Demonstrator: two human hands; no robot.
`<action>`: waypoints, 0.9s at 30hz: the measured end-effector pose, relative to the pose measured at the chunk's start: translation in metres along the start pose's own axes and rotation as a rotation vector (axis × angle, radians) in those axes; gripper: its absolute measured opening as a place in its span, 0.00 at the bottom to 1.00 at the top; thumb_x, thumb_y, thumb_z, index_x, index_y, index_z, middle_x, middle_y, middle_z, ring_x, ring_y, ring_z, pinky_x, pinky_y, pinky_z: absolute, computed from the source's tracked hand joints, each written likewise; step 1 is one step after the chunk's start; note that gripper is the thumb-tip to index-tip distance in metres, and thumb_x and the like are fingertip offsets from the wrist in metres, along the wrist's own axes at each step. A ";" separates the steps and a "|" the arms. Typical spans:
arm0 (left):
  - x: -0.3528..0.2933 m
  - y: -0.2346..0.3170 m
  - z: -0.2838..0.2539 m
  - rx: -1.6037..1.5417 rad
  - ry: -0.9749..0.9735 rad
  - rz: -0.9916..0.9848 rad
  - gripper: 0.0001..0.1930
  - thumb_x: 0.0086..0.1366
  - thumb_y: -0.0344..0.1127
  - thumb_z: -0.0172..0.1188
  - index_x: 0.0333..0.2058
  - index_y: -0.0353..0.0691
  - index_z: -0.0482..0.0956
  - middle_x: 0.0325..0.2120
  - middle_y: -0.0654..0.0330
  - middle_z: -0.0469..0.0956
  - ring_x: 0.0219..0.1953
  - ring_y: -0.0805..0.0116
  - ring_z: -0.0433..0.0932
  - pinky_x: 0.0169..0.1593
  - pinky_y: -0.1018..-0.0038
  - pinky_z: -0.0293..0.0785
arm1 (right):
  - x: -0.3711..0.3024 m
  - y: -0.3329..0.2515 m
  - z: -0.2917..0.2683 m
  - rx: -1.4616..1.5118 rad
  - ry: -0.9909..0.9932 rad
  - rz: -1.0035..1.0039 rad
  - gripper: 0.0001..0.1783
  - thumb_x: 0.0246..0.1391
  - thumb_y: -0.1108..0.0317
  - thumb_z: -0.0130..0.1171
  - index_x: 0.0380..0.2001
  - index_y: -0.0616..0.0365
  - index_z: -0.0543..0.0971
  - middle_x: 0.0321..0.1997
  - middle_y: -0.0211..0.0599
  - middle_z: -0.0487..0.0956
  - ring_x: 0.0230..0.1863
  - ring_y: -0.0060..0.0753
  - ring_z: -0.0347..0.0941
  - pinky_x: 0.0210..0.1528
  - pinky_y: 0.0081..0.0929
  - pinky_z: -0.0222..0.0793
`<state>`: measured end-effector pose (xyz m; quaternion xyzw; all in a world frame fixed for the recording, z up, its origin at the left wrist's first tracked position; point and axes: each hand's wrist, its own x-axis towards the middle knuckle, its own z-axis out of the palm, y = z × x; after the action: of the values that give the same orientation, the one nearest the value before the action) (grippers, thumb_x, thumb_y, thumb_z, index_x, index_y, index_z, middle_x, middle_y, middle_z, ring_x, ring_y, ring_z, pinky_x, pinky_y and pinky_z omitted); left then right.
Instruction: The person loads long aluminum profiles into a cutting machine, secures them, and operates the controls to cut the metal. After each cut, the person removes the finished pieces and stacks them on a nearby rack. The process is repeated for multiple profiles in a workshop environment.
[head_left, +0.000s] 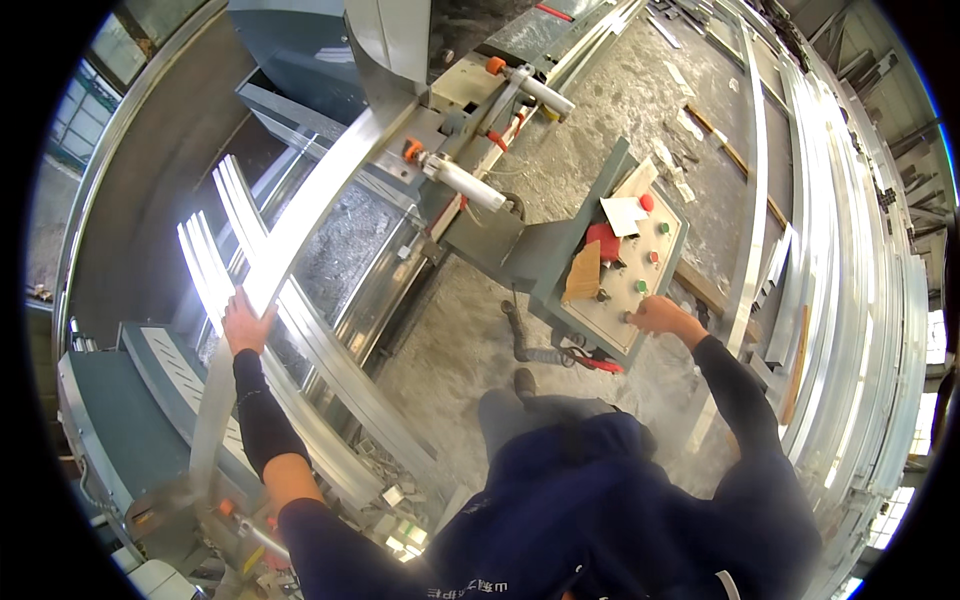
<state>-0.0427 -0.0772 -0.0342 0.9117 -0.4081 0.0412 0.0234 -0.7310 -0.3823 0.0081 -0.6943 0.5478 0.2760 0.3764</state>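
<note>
My left hand is at a long silvery metal profile that slopes across the machine. Its thumb and fingers lie on either side of the bar, closed on it. Beneath and beside it, several more shiny profiles lie across the machine bed. On the right, my right hand reaches the lower edge of a tilted control panel. Its fingertips are pinched on a small black knob. Green and red buttons sit farther up the panel, beside a red cloth and a cardboard piece.
Two white clamp cylinders with orange fittings stand on the machine beyond the bars. A grey-green machine housing is at the left. Long metal bars are stacked along the right. A dark corrugated hose hangs below the panel, above the dusty floor.
</note>
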 end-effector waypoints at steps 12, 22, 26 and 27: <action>-0.006 0.002 -0.013 0.001 0.011 -0.002 0.45 0.49 0.57 0.65 0.59 0.35 0.60 0.50 0.46 0.68 0.53 0.46 0.66 0.57 0.56 0.61 | 0.009 0.007 0.015 0.275 0.117 0.033 0.27 0.48 0.48 0.60 0.25 0.69 0.80 0.23 0.38 0.80 0.22 0.29 0.77 0.23 0.26 0.74; 0.013 -0.002 0.014 0.034 0.043 0.076 0.46 0.50 0.59 0.64 0.58 0.30 0.61 0.49 0.41 0.69 0.52 0.42 0.68 0.55 0.55 0.64 | 0.038 0.056 0.041 0.356 0.174 -0.038 0.17 0.51 0.55 0.62 0.25 0.60 0.78 0.19 0.29 0.75 0.18 0.22 0.71 0.19 0.22 0.66; 0.002 -0.021 0.012 0.096 0.042 0.071 0.44 0.54 0.61 0.61 0.59 0.32 0.60 0.51 0.43 0.68 0.54 0.46 0.67 0.54 0.56 0.66 | 0.038 0.050 0.033 0.735 0.026 -0.019 0.26 0.55 0.47 0.55 0.20 0.63 0.79 0.18 0.31 0.77 0.17 0.26 0.73 0.21 0.26 0.70; -0.001 -0.019 0.008 0.093 0.035 0.059 0.44 0.54 0.61 0.61 0.60 0.32 0.60 0.52 0.44 0.68 0.55 0.46 0.67 0.55 0.57 0.65 | 0.029 0.043 0.029 0.728 0.072 -0.002 0.27 0.55 0.47 0.55 0.21 0.63 0.78 0.18 0.31 0.77 0.17 0.26 0.73 0.21 0.25 0.70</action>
<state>-0.0288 -0.0641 -0.0427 0.8986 -0.4318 0.0767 -0.0132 -0.7645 -0.3797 -0.0403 -0.5248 0.6223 0.0380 0.5796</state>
